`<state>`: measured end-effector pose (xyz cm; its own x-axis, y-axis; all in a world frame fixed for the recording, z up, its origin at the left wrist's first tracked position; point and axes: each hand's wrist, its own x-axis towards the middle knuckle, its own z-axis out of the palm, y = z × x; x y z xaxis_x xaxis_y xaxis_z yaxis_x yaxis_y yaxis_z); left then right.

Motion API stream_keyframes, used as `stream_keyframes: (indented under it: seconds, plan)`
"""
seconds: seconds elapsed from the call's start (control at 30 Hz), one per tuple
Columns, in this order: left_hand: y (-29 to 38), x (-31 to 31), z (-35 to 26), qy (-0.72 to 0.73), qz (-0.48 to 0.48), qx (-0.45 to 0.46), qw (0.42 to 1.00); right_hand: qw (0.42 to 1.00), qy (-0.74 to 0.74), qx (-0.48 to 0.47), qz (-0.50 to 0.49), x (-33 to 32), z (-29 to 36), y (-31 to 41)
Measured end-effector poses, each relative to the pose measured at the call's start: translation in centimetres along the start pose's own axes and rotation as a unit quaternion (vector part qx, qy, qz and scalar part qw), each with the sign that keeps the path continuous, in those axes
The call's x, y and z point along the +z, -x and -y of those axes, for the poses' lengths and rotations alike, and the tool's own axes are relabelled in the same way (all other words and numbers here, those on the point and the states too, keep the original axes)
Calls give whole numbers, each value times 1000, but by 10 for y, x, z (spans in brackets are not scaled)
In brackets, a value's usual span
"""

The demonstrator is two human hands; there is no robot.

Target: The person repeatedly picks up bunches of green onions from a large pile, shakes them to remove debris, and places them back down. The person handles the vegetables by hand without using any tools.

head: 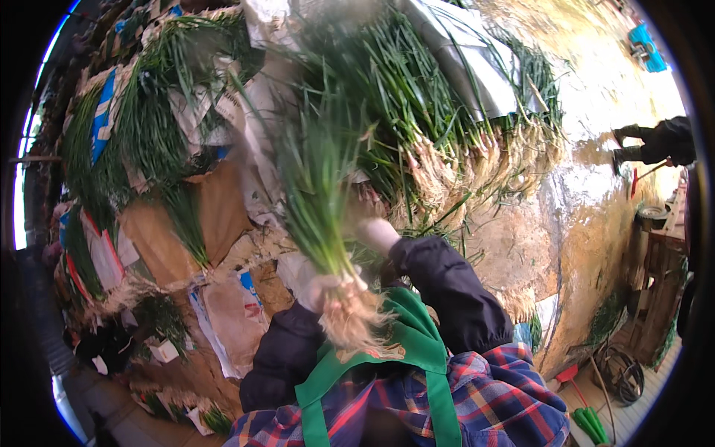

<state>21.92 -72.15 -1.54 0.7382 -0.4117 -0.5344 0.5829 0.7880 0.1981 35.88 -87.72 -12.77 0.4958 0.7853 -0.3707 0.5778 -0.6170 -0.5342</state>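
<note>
My left hand [315, 291], in a pale glove, grips a bunch of green onions [318, 223] near its base. The green leaves point away from me, and the tangled pale roots [352, 318] hang over the front of my green apron [402, 324]. Just right of the bunch is my right hand [380, 234], also in a pale glove. Motion blur hides its fingers, so I cannot tell whether they hold anything. Beyond both hands lies a large heap of green onions [408, 95], its roots toward me and a silvery sheet [475, 61] draped over part of it.
More green onions [151, 117] lie in rows at left among sacks and a brown sheet [223, 207]. At far right a person [665, 139] stands on the wet floor. A wooden crate [659, 279], a red dustpan [568, 373] and a blue object [647, 49] are also at right.
</note>
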Motion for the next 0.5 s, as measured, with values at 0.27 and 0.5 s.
stream_keyframes:
  seconds: [0.27, 0.5]
  plan:
    - [-30, -21, -37, 38, 120, 33, 991, 901, -47, 279, -328, -88, -29, 50]
    - [-81, -20, -20, 148, 155, 7, 977, 684, -520, 99, -502, -146, -43, 42]
